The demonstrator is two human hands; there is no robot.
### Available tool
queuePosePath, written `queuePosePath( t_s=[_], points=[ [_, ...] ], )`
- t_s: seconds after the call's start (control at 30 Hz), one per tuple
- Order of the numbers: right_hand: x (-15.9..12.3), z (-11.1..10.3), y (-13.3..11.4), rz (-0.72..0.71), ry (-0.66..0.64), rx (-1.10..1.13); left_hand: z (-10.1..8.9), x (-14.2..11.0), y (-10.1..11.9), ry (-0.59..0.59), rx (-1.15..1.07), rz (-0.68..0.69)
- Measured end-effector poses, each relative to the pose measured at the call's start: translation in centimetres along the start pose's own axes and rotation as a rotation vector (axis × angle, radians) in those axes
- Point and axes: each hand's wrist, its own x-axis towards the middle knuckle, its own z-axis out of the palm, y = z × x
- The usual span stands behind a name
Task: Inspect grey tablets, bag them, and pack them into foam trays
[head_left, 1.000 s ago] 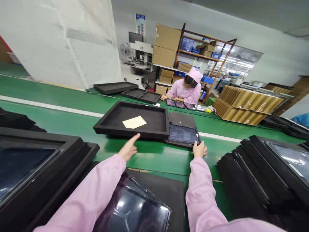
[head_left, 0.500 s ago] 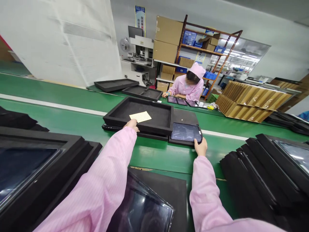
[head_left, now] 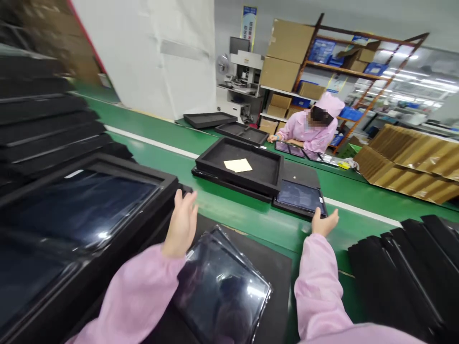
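My left hand (head_left: 182,220) hangs open above the near edge of the green belt (head_left: 251,215), fingers spread, holding nothing, beside a black foam tray with a dark screen (head_left: 82,205) at my left. My right hand (head_left: 323,222) is open at the near corner of a dark tablet-like panel (head_left: 300,197) lying on the belt; whether it touches is unclear. A black foam tray (head_left: 240,168) with a pale sheet (head_left: 238,165) sits on the belt beyond my hands. A bagged dark panel (head_left: 224,291) lies on a black pad below my arms.
Stacked black foam trays (head_left: 43,119) rise at the left. More black foam pieces (head_left: 405,272) lie at the right. A co-worker in pink (head_left: 311,134) sits across the belt with panels. Cardboard dividers (head_left: 409,162), shelves with boxes (head_left: 287,57) and two further trays (head_left: 222,123) stand behind.
My left hand has come back from the foam tray's edge toward me and opened. My right hand has let go of the panel's corner. The view has swung left.
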Motion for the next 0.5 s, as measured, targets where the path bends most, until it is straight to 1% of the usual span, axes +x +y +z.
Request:
queuePosePath(
  t_s=[0.03,0.1,0.17,0.2,0.23,0.27,0.3,0.33,0.4,0.43,0.5],
  points=[
    [-0.5,-0.3,-0.4,-0.008,-0.006,0.027,-2.9,-2.4,-0.4,-0.045,0.090,0.114],
    [-1.6,-1.1,-1.1,-0.012,-0.014,0.078,-8.7,-6.6,-2.1,-0.136,0.381,0.365],
    [-3.1,-2.0,-1.7,-0.002,-0.026,0.124,-13.9,-9.1,-4.3,-0.238,0.745,0.549],
    [-3.9,-2.4,-2.0,0.006,-0.045,0.145,-16.3,-9.7,-5.3,-0.258,0.893,0.645],
    [-4.8,-3.0,-2.1,0.013,-0.079,0.164,-18.4,-9.8,-6.3,-0.246,1.009,0.752],
    [-5.8,-3.6,-2.2,0.019,-0.130,0.180,-20.2,-9.5,-7.0,-0.262,1.095,0.825],
    [-6.9,-4.2,-2.3,0.027,-0.194,0.192,-21.8,-9.1,-7.7,-0.305,1.147,0.864],
    [-8.2,-5.0,-2.2,0.038,-0.265,0.199,-23.0,-8.5,-8.1,-0.363,1.180,0.863],
    [-11.0,-6.9,-2.0,0.074,-0.401,0.195,-24.5,-7.4,-8.8,-0.452,1.189,0.769],
    [-12.6,-8.0,-1.9,0.100,-0.454,0.185,-24.9,-7.0,-9.1,-0.465,1.169,0.699],
    [-16.2,-10.3,-1.9,0.164,-0.520,0.151,-25.4,-6.7,-9.5,-0.429,1.091,0.558]
  ],
)
